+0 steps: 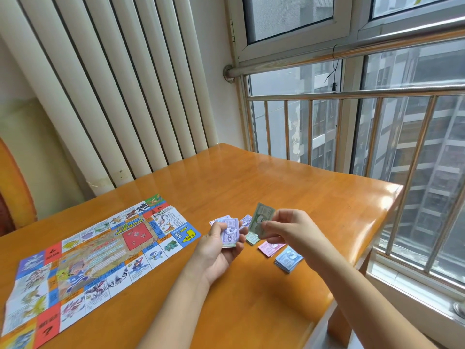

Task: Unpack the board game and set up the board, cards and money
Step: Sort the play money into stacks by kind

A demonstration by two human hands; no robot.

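Two fixtures bound the work area: a white radiator (113, 96) behind the table's far edge and a metal window railing (352, 94) beyond its right edge. Neither obstructs. The wooden table (289, 182) carries everything. Board (100, 250): unfolded flat, printed side up, along the left part of the table, its right corner near the left hand (219, 250). Left hand: palm up, fingers curled round a stack of purple notes (230, 233). Right hand (284, 227): thumb and fingers pinch a single green note (263, 219), raised off the table with its long axis steep and tilted. Sorted money lies mid-table toward the right edge. The blue pile (288, 259) is nearest that edge, the pink pile (270, 248) just beside it, and the green pile (253, 239) between the two hands. More purple notes (245, 220) lie behind the left hand. Key relation: the green pile lies directly beneath the lifted green note, just below the right fingertips, so the right hand is the nearer one. Judgement: colour sorting of the money is under way, and the note wants lowering and turning flat onto its pile. The pink pile and the left hand's stack crowd either side. No cards in view.
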